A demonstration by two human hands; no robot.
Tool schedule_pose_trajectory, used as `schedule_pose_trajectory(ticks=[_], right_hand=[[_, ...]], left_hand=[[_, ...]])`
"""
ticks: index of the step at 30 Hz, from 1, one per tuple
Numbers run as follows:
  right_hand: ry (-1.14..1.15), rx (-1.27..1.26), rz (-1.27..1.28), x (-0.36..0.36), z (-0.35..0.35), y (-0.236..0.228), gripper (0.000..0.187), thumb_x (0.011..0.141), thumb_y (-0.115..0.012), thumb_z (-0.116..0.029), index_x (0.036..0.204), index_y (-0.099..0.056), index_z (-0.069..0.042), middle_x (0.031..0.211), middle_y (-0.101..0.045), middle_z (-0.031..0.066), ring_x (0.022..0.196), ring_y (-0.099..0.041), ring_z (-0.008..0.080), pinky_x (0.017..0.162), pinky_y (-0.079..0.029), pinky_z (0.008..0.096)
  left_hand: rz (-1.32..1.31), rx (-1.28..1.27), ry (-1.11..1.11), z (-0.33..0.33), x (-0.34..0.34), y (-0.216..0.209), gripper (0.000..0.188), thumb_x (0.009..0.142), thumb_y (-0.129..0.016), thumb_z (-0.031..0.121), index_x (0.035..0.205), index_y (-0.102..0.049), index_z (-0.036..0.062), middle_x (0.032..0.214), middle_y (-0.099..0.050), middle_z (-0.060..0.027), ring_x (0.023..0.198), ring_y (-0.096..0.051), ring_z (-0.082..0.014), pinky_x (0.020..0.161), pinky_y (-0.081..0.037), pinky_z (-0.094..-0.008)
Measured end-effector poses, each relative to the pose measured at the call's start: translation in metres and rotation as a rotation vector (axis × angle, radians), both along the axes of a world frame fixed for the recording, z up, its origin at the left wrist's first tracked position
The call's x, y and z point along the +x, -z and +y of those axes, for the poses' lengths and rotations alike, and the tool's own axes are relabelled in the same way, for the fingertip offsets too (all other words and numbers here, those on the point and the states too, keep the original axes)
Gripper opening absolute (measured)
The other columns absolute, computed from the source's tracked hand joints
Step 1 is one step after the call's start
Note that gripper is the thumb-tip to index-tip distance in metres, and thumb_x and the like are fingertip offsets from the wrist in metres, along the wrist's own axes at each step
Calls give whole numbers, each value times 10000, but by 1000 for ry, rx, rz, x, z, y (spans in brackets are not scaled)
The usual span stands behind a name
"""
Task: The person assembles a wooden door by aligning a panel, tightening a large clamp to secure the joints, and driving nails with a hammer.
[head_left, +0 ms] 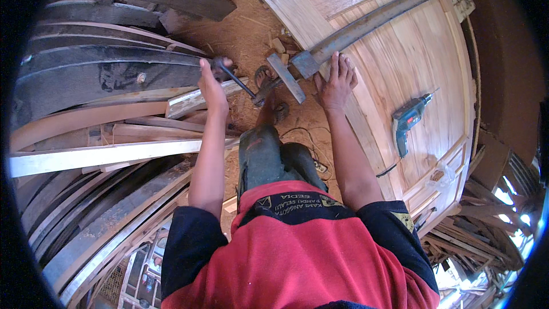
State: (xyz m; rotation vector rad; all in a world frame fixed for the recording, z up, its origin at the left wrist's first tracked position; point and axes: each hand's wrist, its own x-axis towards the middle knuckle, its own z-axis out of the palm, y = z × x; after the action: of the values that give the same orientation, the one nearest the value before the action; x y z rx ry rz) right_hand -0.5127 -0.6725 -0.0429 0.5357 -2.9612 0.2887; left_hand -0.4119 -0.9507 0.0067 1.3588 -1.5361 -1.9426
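A long metal bar clamp (pixel 377 23) lies slantwise across a pale wooden door panel (pixel 394 57). Its screw end reaches past the panel's near-left edge, where a flat metal jaw piece (pixel 286 77) and a blue-grey block (pixel 305 64) sit on it. My left hand (pixel 213 88) is closed around the end of the clamp's crank handle (pixel 237 80); its fingers partly hide the grip. My right hand (pixel 337 86) rests with fingers apart at the panel's edge, beside the bar and just right of the block. Its thumb side is close to the bar.
A blue-green power drill (pixel 407 120) lies on the panel, its cord running off the near edge. Clear plastic (pixel 440 177) lies nearby. Stacked boards (pixel 103 86) crowd the left side. A loose plank (pixel 294 11) overlaps the panel's far end. Sawdust and offcuts cover the floor (pixel 246 34).
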Motion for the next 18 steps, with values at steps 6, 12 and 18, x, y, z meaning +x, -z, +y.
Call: schedule_pose_trajectory(ticks=[6,12,18], right_hand=[[12,-17,0,-1,-1,2,869,725,-781,-367,1474,-394,-159,1456,-464,100,1355,-415,283,1137,-226,480],[18,-20,-38,-1,-1,0,868,731,-775,-359,1479,-386,-153,1467,-453,101,1369,-401,285,1139,-222,479],[1,-29,-28,0,-2,-1,858,735,-772,-358,1472,-393,-138,1472,-446,106,1367,-401,294,1135,-228,485]], left_hand=[[146,-297,683,74,90,-46,354,943,-601,334,896,-723,5,822,-696,-112,751,-639,-190,695,-478,-339],[-220,59,1224,147,126,25,509,914,-631,309,1352,-561,60,716,-652,-52,585,-582,-192,592,-488,-337],[83,1161,-38,113,101,176,524,982,-396,537,1239,-563,112,1218,-636,-130,1023,-620,-282,800,-535,-422]])
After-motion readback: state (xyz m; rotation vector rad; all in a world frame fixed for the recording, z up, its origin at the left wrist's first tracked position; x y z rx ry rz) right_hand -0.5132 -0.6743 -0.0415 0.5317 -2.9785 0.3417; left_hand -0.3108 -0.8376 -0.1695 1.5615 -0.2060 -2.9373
